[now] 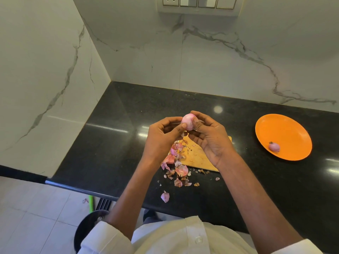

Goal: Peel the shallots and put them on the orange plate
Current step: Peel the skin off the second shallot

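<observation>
Near the counter's (117, 114) front edge, loose peels (177, 166) are spilling off the cutting board (199, 155). Above it, left hand (162, 138) and right hand (209, 136) are both pinching one shallot (188, 121), looking nearly bare. Risk: slick bulb slipping out, rolling off the edge. Toward the right end, orange plate (283, 131) is holding one peeled shallot (274, 147).

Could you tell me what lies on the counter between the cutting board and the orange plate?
Nothing: the head view shows only bare black countertop between the cutting board and the orange plate.
</observation>
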